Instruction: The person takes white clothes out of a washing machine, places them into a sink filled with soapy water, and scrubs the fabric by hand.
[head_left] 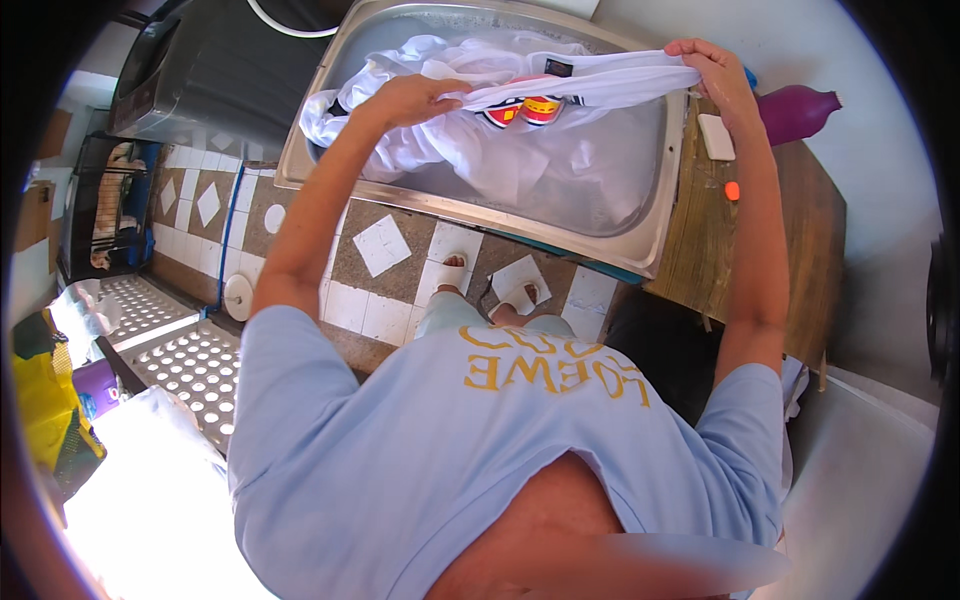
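in left hand (414, 100) and right hand (717, 74), gripping white garment (630, 88) above basin (654, 228); apparently partly lifted, partly left inside.

We seem to be in the laundry corner of a home. What tells us so is the metal basin (648, 240) with white cloth (440, 150) in cloudy water (610, 190), and the wooden desk (800, 220) beside it, carrying a purple bottle (795, 112) and a white bar (717, 138) (soap, by its look). We also see a dark appliance (220, 70) near a white hose (283, 28), patterned floor tiles (382, 247) and open-toed white slippers (449, 277), which look more domestic than industrial to us.
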